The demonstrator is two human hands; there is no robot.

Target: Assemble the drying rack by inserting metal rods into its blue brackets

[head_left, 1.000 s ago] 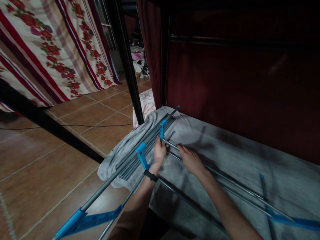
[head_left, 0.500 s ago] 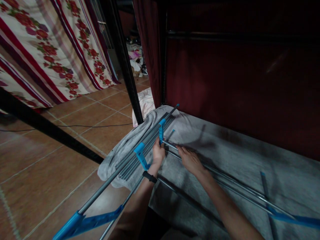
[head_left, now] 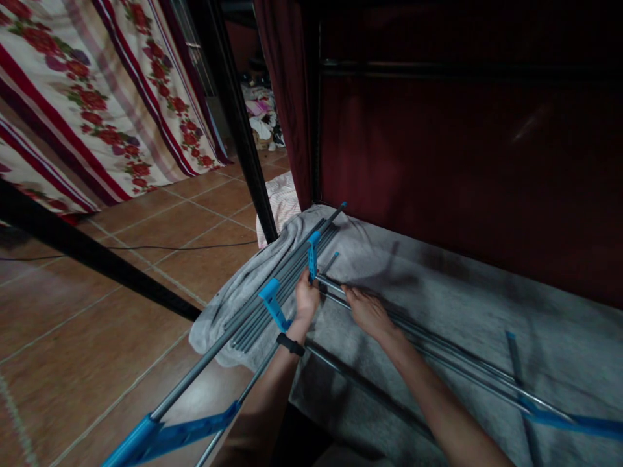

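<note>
My left hand [head_left: 306, 297], a dark band on its wrist, is closed around the lower end of a blue plastic bracket [head_left: 312, 253]. The bracket sits on a long grey tube running toward the back. In my right hand [head_left: 368, 312] is a shiny metal tube [head_left: 452, 354], held from above close to where it meets the bracket. A second tube runs alongside it, below. Another blue bracket [head_left: 273, 305] stands left of my left wrist. At lower left a larger blue plastic joint [head_left: 134, 441] joins tubes. My left fingertips are partly hidden behind the bracket.
Several loose grey tubes [head_left: 260, 324] lie on the grey blanket [head_left: 487, 292]. At right a blue plastic piece [head_left: 584, 423] meets the tubes' far ends. Black bed-frame posts [head_left: 243, 123] rise at left, before a floral curtain [head_left: 97, 104]. A cable [head_left: 195, 247] crosses the tiled floor.
The view has shifted very slightly. Both hands keep the same hold on the bracket and the tube.
</note>
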